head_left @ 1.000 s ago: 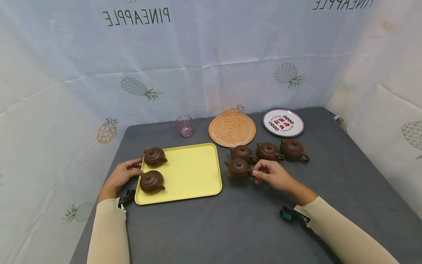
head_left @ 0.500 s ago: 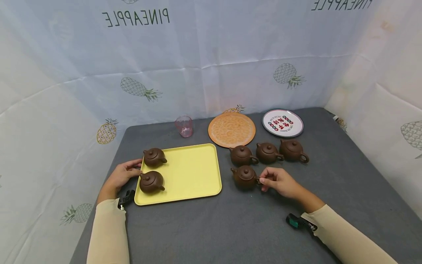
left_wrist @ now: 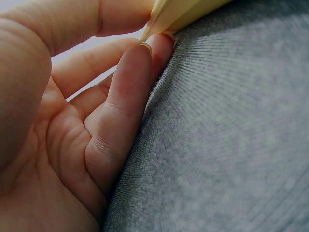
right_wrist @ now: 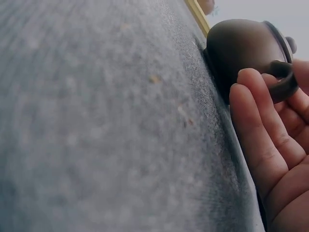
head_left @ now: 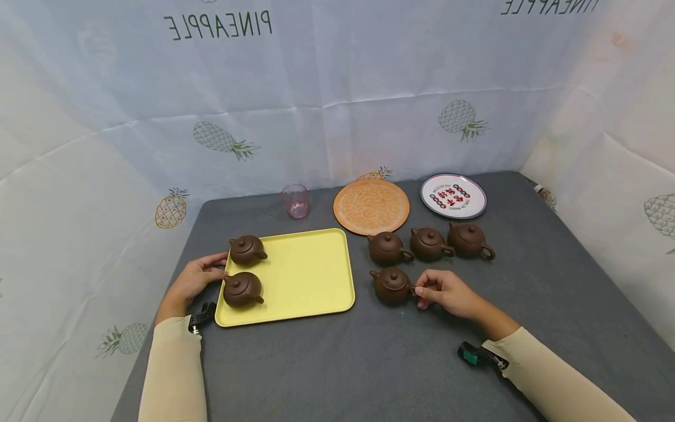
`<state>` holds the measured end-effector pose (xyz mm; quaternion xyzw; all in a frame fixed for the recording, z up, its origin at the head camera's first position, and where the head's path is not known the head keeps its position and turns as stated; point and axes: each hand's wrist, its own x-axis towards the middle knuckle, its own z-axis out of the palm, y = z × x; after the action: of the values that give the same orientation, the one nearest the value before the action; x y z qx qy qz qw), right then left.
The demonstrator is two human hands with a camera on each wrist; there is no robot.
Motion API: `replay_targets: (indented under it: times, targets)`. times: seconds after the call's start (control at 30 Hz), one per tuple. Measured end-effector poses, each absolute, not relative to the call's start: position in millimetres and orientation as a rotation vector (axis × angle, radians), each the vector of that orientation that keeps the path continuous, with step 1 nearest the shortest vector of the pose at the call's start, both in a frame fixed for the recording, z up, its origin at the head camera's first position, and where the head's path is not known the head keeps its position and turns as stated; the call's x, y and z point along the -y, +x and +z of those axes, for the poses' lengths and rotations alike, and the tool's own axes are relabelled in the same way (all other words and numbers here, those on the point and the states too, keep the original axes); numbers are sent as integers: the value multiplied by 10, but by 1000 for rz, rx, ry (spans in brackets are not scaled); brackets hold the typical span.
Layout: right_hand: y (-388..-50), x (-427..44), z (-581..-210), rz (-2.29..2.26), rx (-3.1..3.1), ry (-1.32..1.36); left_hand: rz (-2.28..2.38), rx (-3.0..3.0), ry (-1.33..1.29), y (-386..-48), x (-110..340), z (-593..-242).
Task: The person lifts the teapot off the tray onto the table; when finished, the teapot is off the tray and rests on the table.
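My right hand [head_left: 446, 293] pinches the handle of a dark brown teapot [head_left: 391, 286], which stands upright on the grey tabletop right of the yellow tray [head_left: 308, 275]. In the right wrist view, the teapot [right_wrist: 241, 50] has its base on the cloth, with fingers beside and behind its loop handle. At the tray's left edge, my left hand [head_left: 192, 285] holds the rim; the left wrist view shows thumb and fingertips meeting the tray's edge [left_wrist: 181, 14]. Two more brown teapots sit on the tray's left side, one at the back [head_left: 248, 251] and one nearer [head_left: 242, 290].
Behind the held teapot stand three similar teapots in a row: left [head_left: 387, 249], middle [head_left: 429, 244] and right [head_left: 467, 240]. Farther back are a pink clear cup [head_left: 296, 201], a round orange mat [head_left: 371, 206] and a white printed plate [head_left: 453, 196]. Pineapple-print cloth [head_left: 337, 140] hangs behind.
My right hand has brought the teapot a little right and nearer to me, away from the row; over the last half second it stays put. My left hand keeps its place on the tray.
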<state>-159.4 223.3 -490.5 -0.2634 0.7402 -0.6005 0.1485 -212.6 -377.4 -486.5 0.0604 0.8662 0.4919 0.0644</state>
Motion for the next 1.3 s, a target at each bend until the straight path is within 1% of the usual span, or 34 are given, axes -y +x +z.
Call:
replay_targets:
  times: [0.17, 0.33, 0.57, 0.77, 1.03, 1.3]
  targets:
    - [-1600, -2247, -4873, -1700, -2138, -715, 1482, -2614, 158, -2130, 3767, -4858]
    - [-1606, -2261, -4730, -1640, -2290, -658, 1472, -2601, 141, -2146, 3775, -4847]
    - [-1666, -2137, -4512, -1655, -2346, -733, 1492, -2574, 128, -2154, 3781, -4830]
    - [-1745, -1794, -4368, -1677, -2273, -800, 1534, -2552, 135, -2144, 3782, -4858]
    - [-1765, -1244, -4192, -1663, -2246, -858, 1537, -2560, 117, -2155, 3777, -4890]
    - [-1861, -804, -4195, -1657, -2163, -945, 1511, -2574, 133, -2156, 3781, -4868]
